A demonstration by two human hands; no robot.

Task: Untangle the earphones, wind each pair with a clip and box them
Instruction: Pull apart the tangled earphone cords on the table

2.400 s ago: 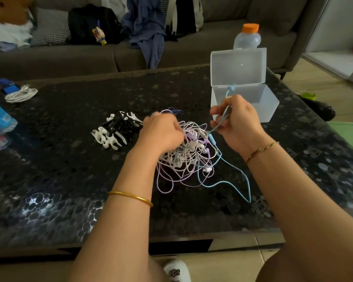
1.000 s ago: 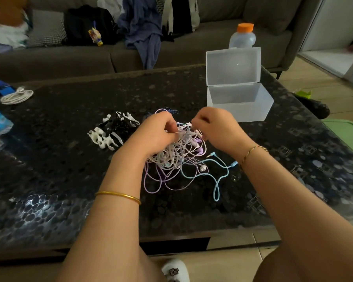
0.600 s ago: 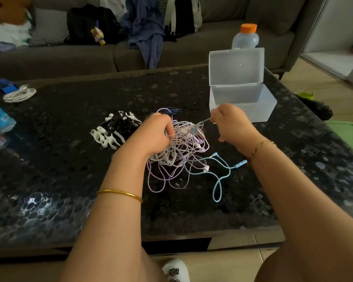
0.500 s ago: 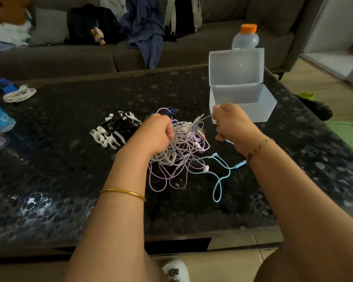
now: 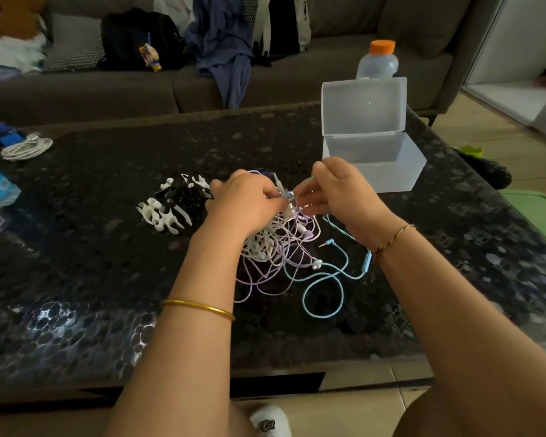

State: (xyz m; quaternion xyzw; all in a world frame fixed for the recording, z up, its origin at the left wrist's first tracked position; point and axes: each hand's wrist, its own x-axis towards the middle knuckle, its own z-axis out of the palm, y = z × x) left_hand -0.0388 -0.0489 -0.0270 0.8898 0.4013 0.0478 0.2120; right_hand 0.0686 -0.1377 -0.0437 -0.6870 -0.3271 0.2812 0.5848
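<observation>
Earphones [image 5: 281, 247]: 1 tangle, 2 hands [image 5: 246, 205] [image 5: 344, 190], 1 box [image 5: 391, 173]

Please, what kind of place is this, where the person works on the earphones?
Most likely a living room at home: a grey sofa strewn with clothes and a black backpack stands behind the dark coffee table where the tangled earphones lie.
</observation>
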